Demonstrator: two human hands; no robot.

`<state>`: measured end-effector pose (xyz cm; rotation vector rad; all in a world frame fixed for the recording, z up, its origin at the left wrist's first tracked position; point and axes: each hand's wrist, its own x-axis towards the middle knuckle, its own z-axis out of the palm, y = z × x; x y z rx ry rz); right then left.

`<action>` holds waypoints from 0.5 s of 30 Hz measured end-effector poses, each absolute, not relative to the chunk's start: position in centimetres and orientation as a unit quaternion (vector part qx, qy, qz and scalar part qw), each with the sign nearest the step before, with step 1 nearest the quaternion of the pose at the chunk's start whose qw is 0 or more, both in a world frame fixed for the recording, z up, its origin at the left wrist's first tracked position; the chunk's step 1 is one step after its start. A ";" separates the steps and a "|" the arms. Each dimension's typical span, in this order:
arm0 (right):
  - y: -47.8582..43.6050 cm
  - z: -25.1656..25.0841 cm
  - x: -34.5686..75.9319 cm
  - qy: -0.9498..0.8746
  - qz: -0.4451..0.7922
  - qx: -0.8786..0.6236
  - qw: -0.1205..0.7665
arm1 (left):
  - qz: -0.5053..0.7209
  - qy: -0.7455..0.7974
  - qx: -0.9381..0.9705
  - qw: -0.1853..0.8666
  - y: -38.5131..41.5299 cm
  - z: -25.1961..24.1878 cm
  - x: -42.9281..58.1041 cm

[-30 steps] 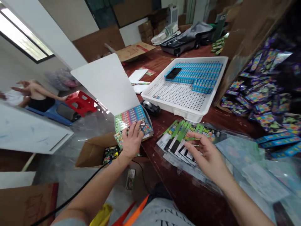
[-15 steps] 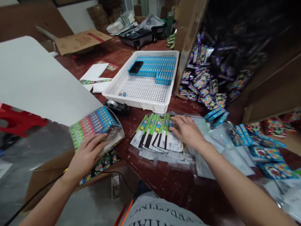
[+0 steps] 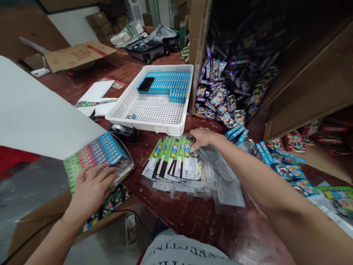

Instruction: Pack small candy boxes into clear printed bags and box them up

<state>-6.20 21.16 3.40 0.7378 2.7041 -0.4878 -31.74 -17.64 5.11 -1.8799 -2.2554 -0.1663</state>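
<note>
My left hand (image 3: 95, 184) lies over the near side of a display box (image 3: 127, 167) filled with rows of small green, red, purple and blue boxes. Its fingers are stretched out and slightly apart, resting on the contents. The box's large white lid (image 3: 49, 114) stands raised to the left. My right hand (image 3: 205, 139) is at the upper right end of a fan of flat plastic bags with green-and-black printed headers (image 3: 173, 156). Its thumb and fingers are bent around the top edge of the rightmost bags. Clear plastic sleeves (image 3: 227, 184) lie under my right forearm.
A white perforated tray (image 3: 149, 127) holds rows of blue boxes (image 3: 165, 81) and a black phone (image 3: 146, 84). Beside it sits a tape dispenser (image 3: 124, 131). A large carton (image 3: 200, 40) with purple packets (image 3: 220, 95) rises at right. Blue packs (image 3: 292, 171) lie near its edge.
The view has shifted, moving the scene leftward. My right hand has moved to the top edge of the fanned bags, and the clear sleeves below it lie closer in. My left hand remains on the display box.
</note>
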 end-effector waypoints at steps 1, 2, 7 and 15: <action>21.3 3.7 -6.3 0.942 -0.176 0.248 0.143 | -0.094 -0.765 -0.627 0.115 -16.7 5.2 -30.4; 21.3 4.0 -6.2 0.944 -0.182 0.241 0.135 | -0.143 -0.769 -0.611 0.121 -15.5 5.4 -28.9; 20.1 7.8 -4.5 0.951 -0.220 0.188 0.105 | -0.436 -0.755 -0.470 -0.138 -5.8 5.8 -21.1; 15.0 12.8 4.2 0.969 -0.116 0.176 -0.130 | -0.395 -0.464 -0.472 -0.637 1.8 6.9 -15.1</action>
